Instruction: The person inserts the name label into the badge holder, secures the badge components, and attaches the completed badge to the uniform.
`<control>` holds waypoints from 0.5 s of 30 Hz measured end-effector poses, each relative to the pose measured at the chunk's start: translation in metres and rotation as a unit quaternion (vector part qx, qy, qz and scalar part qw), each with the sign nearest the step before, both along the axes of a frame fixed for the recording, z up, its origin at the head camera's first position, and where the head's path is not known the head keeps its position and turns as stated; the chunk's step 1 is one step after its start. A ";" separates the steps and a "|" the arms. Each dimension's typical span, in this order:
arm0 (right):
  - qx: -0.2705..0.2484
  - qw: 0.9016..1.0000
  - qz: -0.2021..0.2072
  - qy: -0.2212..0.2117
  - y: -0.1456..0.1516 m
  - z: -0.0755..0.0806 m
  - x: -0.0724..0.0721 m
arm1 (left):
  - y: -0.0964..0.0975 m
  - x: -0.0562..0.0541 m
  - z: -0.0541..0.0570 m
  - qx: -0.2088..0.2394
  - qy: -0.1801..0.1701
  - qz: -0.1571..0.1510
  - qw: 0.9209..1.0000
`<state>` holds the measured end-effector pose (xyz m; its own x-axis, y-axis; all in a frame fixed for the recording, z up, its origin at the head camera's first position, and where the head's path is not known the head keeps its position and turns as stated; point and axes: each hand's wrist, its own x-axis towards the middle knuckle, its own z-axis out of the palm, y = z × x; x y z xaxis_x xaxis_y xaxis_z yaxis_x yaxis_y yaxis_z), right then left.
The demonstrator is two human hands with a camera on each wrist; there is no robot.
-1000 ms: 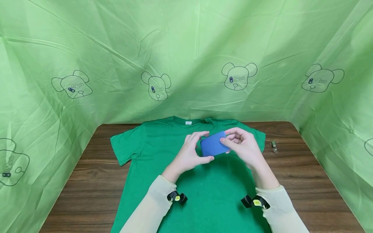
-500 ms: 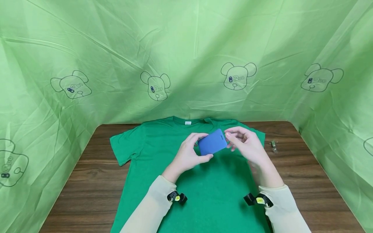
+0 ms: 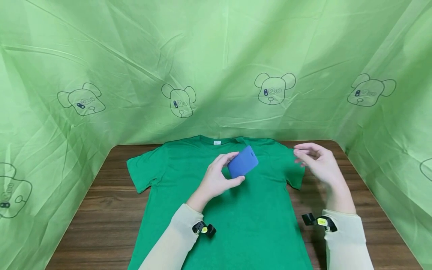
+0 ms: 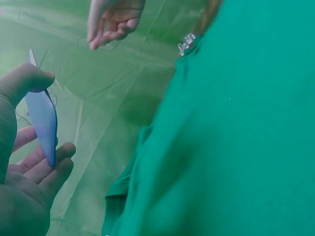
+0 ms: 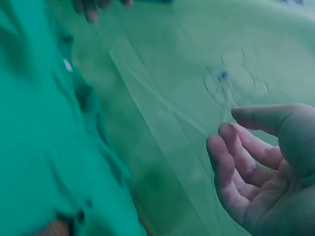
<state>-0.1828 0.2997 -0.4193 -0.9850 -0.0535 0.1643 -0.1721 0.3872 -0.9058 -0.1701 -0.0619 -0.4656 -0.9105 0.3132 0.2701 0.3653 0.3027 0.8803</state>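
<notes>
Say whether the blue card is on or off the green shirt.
Off: the left wrist view shows the left hand holding the blue card apart from the shirt.

On my feeds I count 1 left hand (image 3: 216,180), 1 right hand (image 3: 320,164), 2 cream sleeves (image 3: 172,238), 2 wrist cameras (image 3: 210,230), 1 blue card (image 3: 243,162), 1 green T-shirt (image 3: 248,221) and 1 wooden table (image 3: 101,210). My head view shows 6 bear-head outlines (image 3: 275,89): 4 whole, 2 cut off by its edges.

You Are Wearing Cream and Black

You are wearing long cream fabric sleeves (image 3: 173,240) ending in plain cuffs (image 3: 344,217). Beside each cuff, black blocky wrist cameras (image 3: 211,230) are jutting inward, small yellow labels (image 3: 322,221) showing on both.
</notes>
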 end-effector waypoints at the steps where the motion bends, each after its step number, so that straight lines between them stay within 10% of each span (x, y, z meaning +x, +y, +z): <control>1: 0.004 1.000 -0.014 -0.001 0.007 -0.002 -0.001 | 0.000 0.000 0.000 0.001 -0.002 -0.002 1.000; 15: -0.008 0.982 -0.186 -0.046 0.072 -0.039 -0.001 | 0.001 0.002 0.002 0.013 -0.007 -0.009 1.000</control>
